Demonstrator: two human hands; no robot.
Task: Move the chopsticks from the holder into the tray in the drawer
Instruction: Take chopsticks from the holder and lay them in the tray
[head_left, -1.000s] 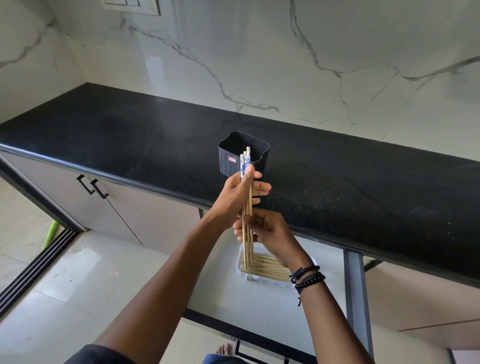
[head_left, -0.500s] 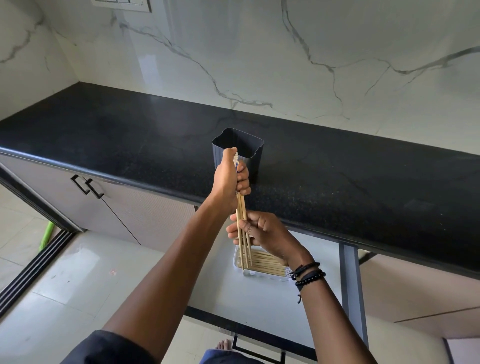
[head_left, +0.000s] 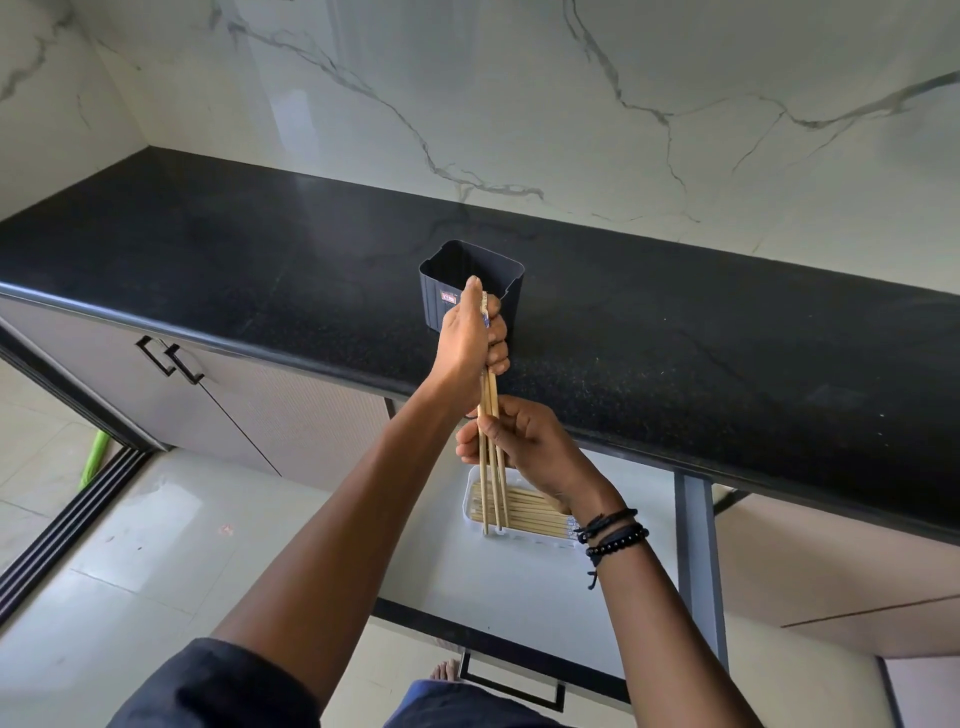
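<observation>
While both hands (head_left: 470, 343) (head_left: 530, 447) grip upright chopsticks (head_left: 491, 467), more fill the tray (head_left: 470, 486); holder (head_left: 470, 275) looks empty

Black countertop (head_left: 675, 353) with dark holder (head_left: 498, 283) on it
</observation>
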